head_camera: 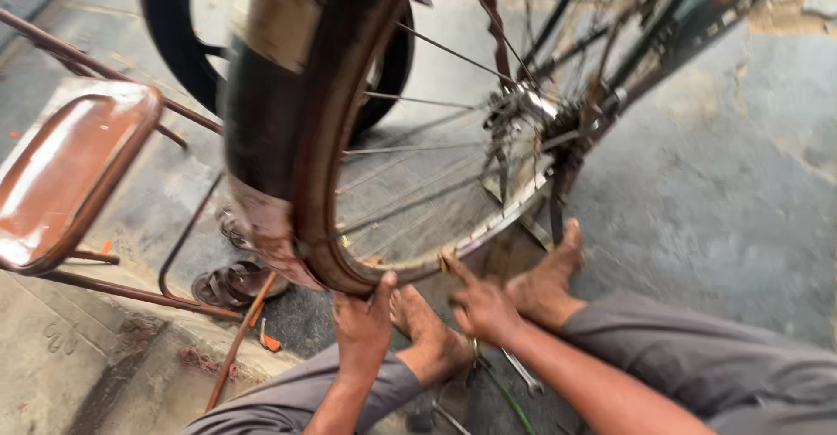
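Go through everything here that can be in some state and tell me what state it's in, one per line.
Left hand: gripping the wheel's lower edge.
Right hand: fingers pressed on the rim.
Bicycle wheel: upright, bottom at the hands.
Tyre: on the wheel's left side, blurred.
Chair: unoccupied.
Sandals: off, on the ground.

A roadside bicycle repair spot is suggested by the cracked concrete ground, the bicycle wheel at twelve o'clock, the spanner at six o'clock and the rusty chair at nine o'clock.

2 bare hands, bare forearms, grey trousers, 2 bare feet, no shoes
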